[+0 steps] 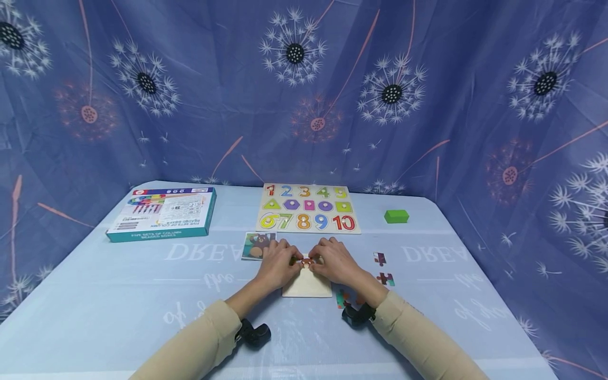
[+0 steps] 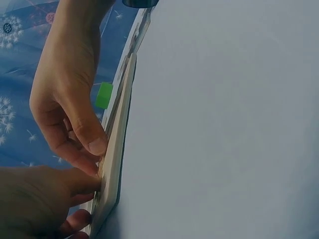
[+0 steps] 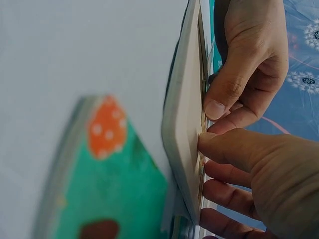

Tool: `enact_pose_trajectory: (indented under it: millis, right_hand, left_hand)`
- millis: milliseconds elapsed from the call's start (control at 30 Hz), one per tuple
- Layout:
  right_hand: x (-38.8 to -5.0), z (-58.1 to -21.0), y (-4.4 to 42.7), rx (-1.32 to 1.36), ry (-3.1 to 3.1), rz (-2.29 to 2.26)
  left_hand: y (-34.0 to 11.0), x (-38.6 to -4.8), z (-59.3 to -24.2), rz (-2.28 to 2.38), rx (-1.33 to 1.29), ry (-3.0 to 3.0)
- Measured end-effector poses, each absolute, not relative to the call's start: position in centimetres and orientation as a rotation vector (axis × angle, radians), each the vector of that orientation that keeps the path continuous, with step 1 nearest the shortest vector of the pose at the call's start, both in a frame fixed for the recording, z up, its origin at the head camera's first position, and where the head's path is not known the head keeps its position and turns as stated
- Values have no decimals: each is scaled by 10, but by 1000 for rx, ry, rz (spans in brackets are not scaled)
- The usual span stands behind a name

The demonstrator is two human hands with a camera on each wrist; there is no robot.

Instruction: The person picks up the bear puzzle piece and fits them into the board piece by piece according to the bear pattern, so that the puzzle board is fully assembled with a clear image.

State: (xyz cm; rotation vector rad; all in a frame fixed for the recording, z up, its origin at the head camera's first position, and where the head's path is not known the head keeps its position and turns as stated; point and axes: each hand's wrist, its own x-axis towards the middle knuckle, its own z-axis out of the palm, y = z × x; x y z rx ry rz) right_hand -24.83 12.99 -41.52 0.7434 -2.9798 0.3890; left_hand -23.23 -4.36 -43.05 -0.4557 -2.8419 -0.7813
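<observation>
My left hand (image 1: pixel 280 264) and right hand (image 1: pixel 334 261) meet at the upper part of a pale wooden puzzle board (image 1: pixel 306 286). Between the fingertips lies a small brown jigsaw piece (image 1: pixel 307 262), partly covered; both hands hold it against the board. In the left wrist view, the thumb of the right hand (image 2: pixel 75 104) is bent down at the board's surface, close to the left hand (image 2: pixel 35 199). From the right wrist, the board (image 3: pixel 182 119) appears nearly edge-on, with fingers of both hands along its face. A bear picture (image 1: pixel 258 245) lies beside my left hand.
Loose jigsaw pieces (image 1: pixel 386 278) lie right of my right hand, and a teal piece (image 1: pixel 341 298) under that forearm. Behind are a number-and-shape board (image 1: pixel 309 208) and a green block (image 1: pixel 396 216). A boxed toy (image 1: pixel 161 214) sits at back left.
</observation>
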Motion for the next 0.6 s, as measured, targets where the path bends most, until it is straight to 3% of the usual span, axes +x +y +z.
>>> enact_pose_trajectory:
  millis: [600]
  right_hand:
    - [-249,-416,131,737,-2988,420]
  left_hand:
    - [-44,-231,-432,-825,-459,-2819]
